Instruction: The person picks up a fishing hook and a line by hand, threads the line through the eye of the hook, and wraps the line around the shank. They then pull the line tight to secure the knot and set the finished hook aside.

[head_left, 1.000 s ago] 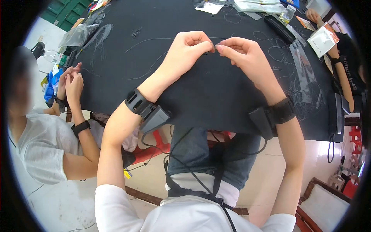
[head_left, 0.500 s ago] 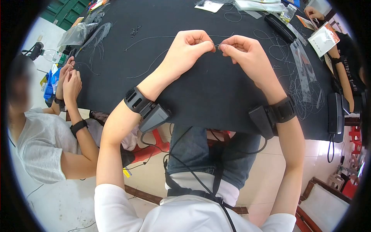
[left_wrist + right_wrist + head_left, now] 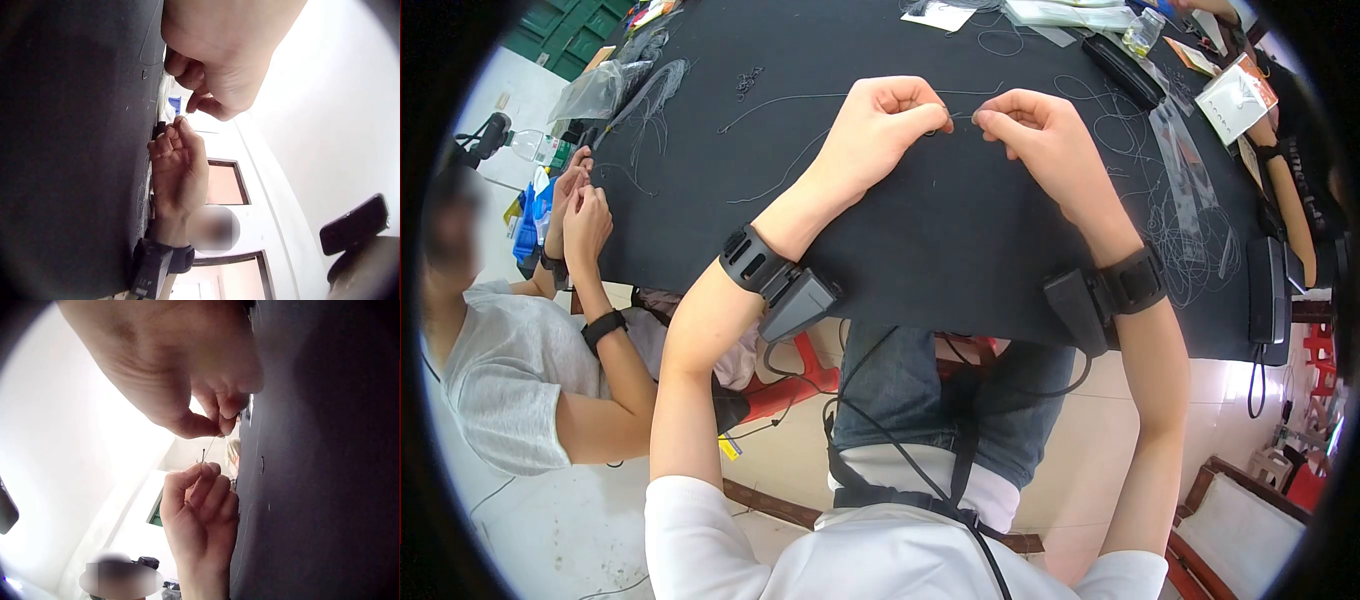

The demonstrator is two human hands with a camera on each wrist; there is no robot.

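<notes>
My left hand [image 3: 938,116] and right hand [image 3: 986,119] are raised just over the black table cloth [image 3: 920,250], fingertips facing each other. Both pinch a thin grey thread [image 3: 962,118] that spans the small gap between them. In the left wrist view the left hand [image 3: 187,112] is at the top and the right hand [image 3: 177,125] below it, with the thread [image 3: 182,118] between their tips. The right wrist view has the right hand [image 3: 220,430] above and the left hand [image 3: 203,467] below, joined by the short thread [image 3: 209,448].
Loose threads [image 3: 1190,225] lie tangled on the cloth at the right, others [image 3: 790,170] at the left. A clear plastic bag [image 3: 595,92], white cards [image 3: 1235,98] and a black device [image 3: 1266,295] sit near the edges. A person's hands [image 3: 578,210] work at the left; another person's arm [image 3: 1288,195] is at the right.
My fingertips, touching a second ago, have drawn slightly apart, showing a short stretch of thread between them. The right hand has shifted a little to the right.
</notes>
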